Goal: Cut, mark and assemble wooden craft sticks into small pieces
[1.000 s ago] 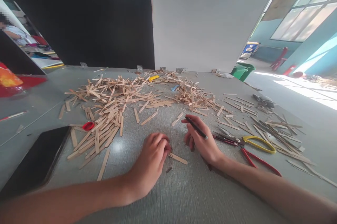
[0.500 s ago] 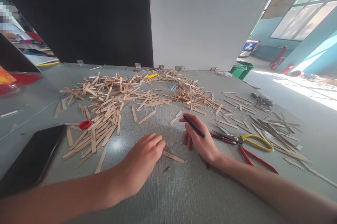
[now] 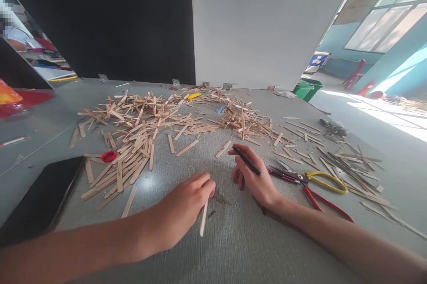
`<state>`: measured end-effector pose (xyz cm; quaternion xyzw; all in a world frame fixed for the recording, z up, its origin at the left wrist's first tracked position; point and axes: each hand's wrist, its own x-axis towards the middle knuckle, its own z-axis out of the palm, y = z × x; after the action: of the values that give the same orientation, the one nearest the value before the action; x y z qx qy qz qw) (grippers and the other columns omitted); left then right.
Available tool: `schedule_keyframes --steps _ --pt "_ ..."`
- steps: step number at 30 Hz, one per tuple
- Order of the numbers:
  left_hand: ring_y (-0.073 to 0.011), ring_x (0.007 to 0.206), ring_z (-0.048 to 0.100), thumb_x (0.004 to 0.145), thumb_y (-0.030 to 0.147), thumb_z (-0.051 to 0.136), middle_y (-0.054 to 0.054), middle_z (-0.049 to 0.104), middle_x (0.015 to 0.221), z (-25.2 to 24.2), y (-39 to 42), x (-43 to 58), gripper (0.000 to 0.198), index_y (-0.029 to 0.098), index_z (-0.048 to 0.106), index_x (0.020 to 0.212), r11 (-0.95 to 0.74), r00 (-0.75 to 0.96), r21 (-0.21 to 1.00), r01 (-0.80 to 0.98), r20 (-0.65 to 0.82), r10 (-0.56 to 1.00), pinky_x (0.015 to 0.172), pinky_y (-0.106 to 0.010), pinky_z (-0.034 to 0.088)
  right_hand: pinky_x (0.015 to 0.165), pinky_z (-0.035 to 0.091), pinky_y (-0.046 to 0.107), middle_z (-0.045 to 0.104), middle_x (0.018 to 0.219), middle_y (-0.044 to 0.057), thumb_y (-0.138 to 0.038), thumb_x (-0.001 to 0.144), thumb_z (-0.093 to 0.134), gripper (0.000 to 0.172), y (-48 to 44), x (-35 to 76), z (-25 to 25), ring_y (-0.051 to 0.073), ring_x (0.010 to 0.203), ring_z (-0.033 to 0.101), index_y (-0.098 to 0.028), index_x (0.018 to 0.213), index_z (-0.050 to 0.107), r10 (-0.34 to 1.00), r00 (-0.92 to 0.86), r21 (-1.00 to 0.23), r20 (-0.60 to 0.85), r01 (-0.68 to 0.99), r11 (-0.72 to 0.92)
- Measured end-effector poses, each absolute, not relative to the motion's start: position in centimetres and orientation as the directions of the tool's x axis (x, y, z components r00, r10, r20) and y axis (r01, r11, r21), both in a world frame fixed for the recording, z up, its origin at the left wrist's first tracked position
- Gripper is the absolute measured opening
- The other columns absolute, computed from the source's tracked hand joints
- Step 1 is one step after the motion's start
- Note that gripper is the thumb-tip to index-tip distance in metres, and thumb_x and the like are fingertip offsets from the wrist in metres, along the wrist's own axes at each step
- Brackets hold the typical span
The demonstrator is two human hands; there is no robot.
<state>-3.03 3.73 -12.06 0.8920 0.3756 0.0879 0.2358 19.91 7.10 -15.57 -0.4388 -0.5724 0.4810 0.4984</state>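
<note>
A black slab (image 3: 40,197) lies leftmost, then a loose heap of wooden sticks (image 3: 143,142). The left hand (image 3: 195,195), fingers drawn narrow, holds a single stick (image 3: 203,222), jutting nearward; handling it seems the present step. Using the pen (image 3: 247,162), gripped in the curled right hand (image 3: 255,177), would call for steadying that stick. Scissors (image 3: 304,178) crowd the right side.

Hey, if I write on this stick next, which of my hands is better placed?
Probably your right hand: it already has the black pen in its grip, while your left hand is holding the wooden stick.
</note>
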Motion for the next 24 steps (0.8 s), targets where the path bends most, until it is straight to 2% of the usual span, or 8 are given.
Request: schedule_keyframes --steps 4,9,11,13,15,17,20,24 --pt "-0.0219 0.086 0.063 0.089 0.002 0.043 -0.005 0.062 0.096 -11.5 3.9 -3.4 0.026 0.022 0.06 0.092 -0.593 0.693 0.506 0.627 -0.015 0.721 0.076 -0.033 0.046 0.04 0.049 0.021 0.062 0.123 0.009 -0.05 0.1 0.058 0.037 7.0 20.0 -15.5 0.009 0.06 0.062 -0.025 0.128 0.053 0.976 -0.131 -0.983 0.172 0.038 0.179" --pt "-0.0214 0.09 0.065 0.096 0.016 0.053 -0.001 0.065 0.093 -9.9 4.2 -4.3 0.016 0.023 0.064 0.088 -0.518 0.664 0.537 0.666 -0.11 0.74 0.078 -0.032 0.045 0.039 0.046 0.02 0.063 0.088 -0.001 -0.046 0.099 0.061 0.027 7.0 20.0 -15.1 0.007 0.048 0.055 -0.023 0.112 0.055 0.99 -0.109 -0.991 0.09 0.09 0.1" --pt "-0.0227 0.091 0.065 0.092 0.023 0.064 0.0 0.065 0.094 -9.6 4.0 -4.2 0.005 0.023 0.063 0.087 -0.454 0.612 0.523 0.721 -0.173 0.772 0.077 -0.033 0.045 0.037 0.043 0.019 0.062 0.082 -0.002 -0.046 0.098 0.061 0.024 7.0 20.0 -15.1 0.007 0.047 0.054 -0.022 0.102 0.057 0.991 -0.113 -0.994 0.071 0.07 0.08" --pt "-0.0253 0.09 0.065 0.083 0.033 0.077 -0.001 0.065 0.096 -9.6 3.8 -3.7 0.02 0.023 0.061 0.089 -0.373 0.526 0.494 0.785 -0.215 0.823 0.074 -0.034 0.046 0.035 0.04 0.018 0.061 0.073 -0.003 -0.046 0.098 0.06 0.026 7.0 20.0 -15.0 0.007 0.044 0.051 -0.021 0.091 0.056 0.987 -0.152 -0.997 0.062 0.044 0.069" --pt "-0.0282 0.094 0.064 0.074 0.036 0.086 -0.003 0.064 0.1 -9.7 3.6 -3.2 0.034 0.021 0.06 0.091 -0.334 0.48 0.47 0.817 -0.234 0.845 0.077 -0.037 0.048 0.034 0.037 0.017 0.059 0.066 -0.005 -0.044 0.098 0.06 0.025 6.9 19.9 -14.9 0.008 0.042 0.049 -0.021 0.089 0.056 0.975 -0.215 -0.998 0.057 0.015 0.061" --pt "-0.0297 0.099 0.064 0.072 0.034 0.087 -0.004 0.063 0.104 -9.9 3.6 -2.8 0.036 0.021 0.061 0.093 -0.337 0.491 0.476 0.812 -0.248 0.835 0.082 -0.038 0.049 0.035 0.038 0.018 0.063 0.068 -0.003 -0.042 0.096 0.064 0.022 6.7 19.9 -14.7 0.009 0.042 0.052 -0.021 0.09 0.056 0.955 -0.291 -0.999 0.051 -0.005 0.052" --pt "-0.0284 0.1 0.063 0.079 0.031 0.085 -0.004 0.062 0.105 -10.4 3.7 -2.3 0.03 0.021 0.062 0.095 -0.356 0.52 0.516 0.779 -0.215 0.827 0.084 -0.039 0.049 0.037 0.041 0.02 0.067 0.068 -0.001 -0.04 0.093 0.069 0.025 6.4 19.9 -14.4 0.01 0.044 0.056 -0.02 0.083 0.056 0.926 -0.378 -1.0 0.023 0.006 0.027" --pt "-0.0275 0.101 0.061 0.086 0.027 0.081 -0.003 0.062 0.101 -11.9 3.9 -1.7 0.02 0.02 0.063 0.091 -0.448 0.544 0.51 0.734 -0.047 0.838 0.09 -0.042 0.048 0.04 0.039 0.02 0.061 0.055 -0.004 -0.038 0.089 0.076 0.031 6.3 20.0 -14.4 0.009 0.042 0.052 -0.02 0.073 0.055 0.901 -0.434 -0.998 0.002 0.056 0.029"
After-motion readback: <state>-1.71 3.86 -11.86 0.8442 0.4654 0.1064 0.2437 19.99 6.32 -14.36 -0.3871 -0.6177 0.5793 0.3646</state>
